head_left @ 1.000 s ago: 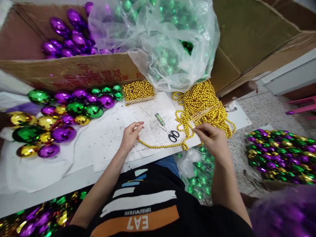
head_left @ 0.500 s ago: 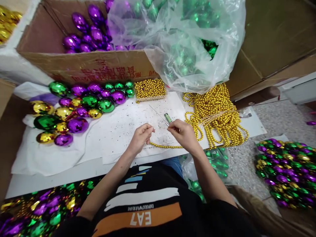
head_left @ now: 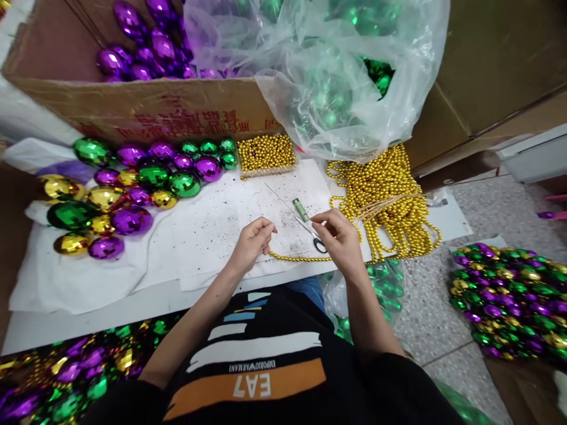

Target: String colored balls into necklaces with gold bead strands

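My left hand is closed in a pinch on the end of a gold bead string. From there the string runs right along the table's front edge and passes under my right hand. That hand is pinched too, raised a little over the table; what lies between its fingertips is too small to make out. Just left of it are scissors with a dark handle, partly hidden by the hand. A green lighter lies beyond them. A thin needle-like line slants across the white cloth beside the lighter.
A tray of loose gold beads stands at the back. Gold bead strands are heaped at right. Shiny green, purple and gold ornaments lie at left. Behind are a cardboard box and a plastic bag.
My right hand has moved slightly right, away from my left hand, uncovering the scissors' handle. The left hand keeps its pinch on the bead string. The camera view has shifted a little.
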`<action>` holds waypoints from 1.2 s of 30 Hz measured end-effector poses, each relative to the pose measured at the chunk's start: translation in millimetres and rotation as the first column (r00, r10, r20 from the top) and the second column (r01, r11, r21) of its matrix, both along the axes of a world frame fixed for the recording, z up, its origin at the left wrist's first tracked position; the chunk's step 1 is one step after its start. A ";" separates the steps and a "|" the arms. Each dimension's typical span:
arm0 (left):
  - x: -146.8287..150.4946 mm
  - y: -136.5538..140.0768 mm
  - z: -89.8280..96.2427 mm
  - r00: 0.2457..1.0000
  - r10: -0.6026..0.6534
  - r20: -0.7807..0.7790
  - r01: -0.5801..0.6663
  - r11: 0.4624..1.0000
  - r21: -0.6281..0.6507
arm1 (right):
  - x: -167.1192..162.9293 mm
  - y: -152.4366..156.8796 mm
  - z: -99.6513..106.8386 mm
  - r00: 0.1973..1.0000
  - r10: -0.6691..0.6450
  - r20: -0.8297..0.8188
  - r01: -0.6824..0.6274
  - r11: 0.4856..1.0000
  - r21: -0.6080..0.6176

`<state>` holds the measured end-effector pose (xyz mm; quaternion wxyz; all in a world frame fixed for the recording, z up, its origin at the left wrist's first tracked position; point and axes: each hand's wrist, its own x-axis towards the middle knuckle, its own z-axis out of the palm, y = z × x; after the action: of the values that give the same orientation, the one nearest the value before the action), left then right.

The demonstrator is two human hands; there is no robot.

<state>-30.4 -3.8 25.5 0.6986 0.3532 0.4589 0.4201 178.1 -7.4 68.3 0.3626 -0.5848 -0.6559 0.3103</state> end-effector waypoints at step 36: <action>-4.3 -1.4 -13.6 0.993 0.061 -0.098 -0.060 0.998 0.012 | -33.0 -10.3 -49.0 0.954 -0.071 -0.290 0.032 0.990 -0.137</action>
<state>-34.7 -5.2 11.9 0.6605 0.3625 0.5013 0.4255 145.1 -17.8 19.2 0.4252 -0.5716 -0.5574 0.4264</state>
